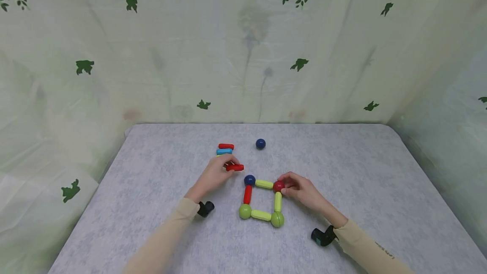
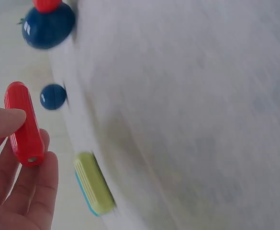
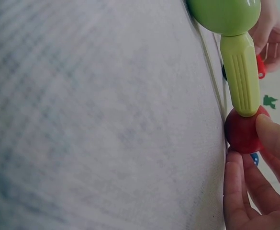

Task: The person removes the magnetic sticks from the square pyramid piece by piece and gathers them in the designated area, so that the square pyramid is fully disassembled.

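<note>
On the table lies a square of joined rods and balls. Its corners are a dark blue ball (image 1: 249, 180), a red ball (image 1: 279, 186) and two green balls (image 1: 245, 211). One side is a red rod (image 1: 247, 194); the others are yellow-green rods (image 1: 261, 215). My left hand (image 1: 215, 174) pinches a separate red rod (image 1: 235, 167) between thumb and fingers, up and left of the blue corner. In the left wrist view this red rod (image 2: 24, 123) is held apart from everything else. My right hand (image 1: 304, 190) grips the red corner ball (image 3: 246, 130) between thumb and fingers.
Behind my left hand lie a red rod (image 1: 226, 146), a blue rod (image 1: 224, 151) and a yellow-green rod (image 2: 94, 183), side by side. A loose dark blue ball (image 1: 260, 143) sits near the back of the grey table (image 1: 342, 155). A leaf-patterned curtain (image 1: 228, 54) hangs behind.
</note>
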### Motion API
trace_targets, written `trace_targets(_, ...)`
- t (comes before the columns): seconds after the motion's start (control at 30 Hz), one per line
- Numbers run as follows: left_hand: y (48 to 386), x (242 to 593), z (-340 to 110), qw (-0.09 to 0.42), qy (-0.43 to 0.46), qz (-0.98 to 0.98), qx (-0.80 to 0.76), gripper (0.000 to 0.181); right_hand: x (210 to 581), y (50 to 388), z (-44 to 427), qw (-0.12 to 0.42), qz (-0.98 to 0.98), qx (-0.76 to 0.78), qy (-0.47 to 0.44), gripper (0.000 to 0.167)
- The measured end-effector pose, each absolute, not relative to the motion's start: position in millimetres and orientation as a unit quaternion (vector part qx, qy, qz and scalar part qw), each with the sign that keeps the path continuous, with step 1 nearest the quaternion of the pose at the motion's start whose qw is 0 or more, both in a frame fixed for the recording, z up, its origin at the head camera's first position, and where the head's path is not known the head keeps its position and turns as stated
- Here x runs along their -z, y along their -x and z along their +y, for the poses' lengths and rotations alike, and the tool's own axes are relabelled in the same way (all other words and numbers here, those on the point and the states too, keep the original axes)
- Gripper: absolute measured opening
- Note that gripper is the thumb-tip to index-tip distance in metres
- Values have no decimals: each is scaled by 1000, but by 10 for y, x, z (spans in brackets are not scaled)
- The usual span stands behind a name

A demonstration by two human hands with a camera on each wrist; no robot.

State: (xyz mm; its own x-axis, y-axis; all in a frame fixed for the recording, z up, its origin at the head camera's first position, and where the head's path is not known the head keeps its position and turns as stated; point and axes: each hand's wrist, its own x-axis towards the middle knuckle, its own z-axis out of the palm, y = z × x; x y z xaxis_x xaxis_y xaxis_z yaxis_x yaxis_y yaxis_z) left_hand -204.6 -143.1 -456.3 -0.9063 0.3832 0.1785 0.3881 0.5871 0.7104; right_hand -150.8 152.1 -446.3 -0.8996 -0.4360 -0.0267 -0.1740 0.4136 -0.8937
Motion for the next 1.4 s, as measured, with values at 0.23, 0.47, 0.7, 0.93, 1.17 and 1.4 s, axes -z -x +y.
trace_targets(0.23, 2153, 4593, -1614, 23, 198, -903, 380, 22, 4427, 1494, 1515, 129, 832, 509, 178, 26)
trace_targets(0.47, 2230, 4625, -1686, 36, 201, -911, 359, 20, 4462, 1516, 1526, 133, 830, 510, 180, 25)
trace_targets(0.7, 2286, 4617, -1657, 32, 189, -925, 327, 20, 4443, 1508, 1521, 128, 835, 504, 183, 26)
trace_targets(0.93, 2317, 4612, -1638, 35, 175, -939, 294, 20, 4428, 1505, 1520, 127, 835, 503, 182, 26)
trace_targets(1.17, 2287, 4595, -1632, 36, 195, -930, 309, 17, 4438, 1509, 1512, 128, 834, 505, 181, 26)
trace_targets(1.4, 2190, 4539, -1562, -50, 271, -884, 378, 22, 4608, 1578, 1546, 132, 834, 508, 171, 27)
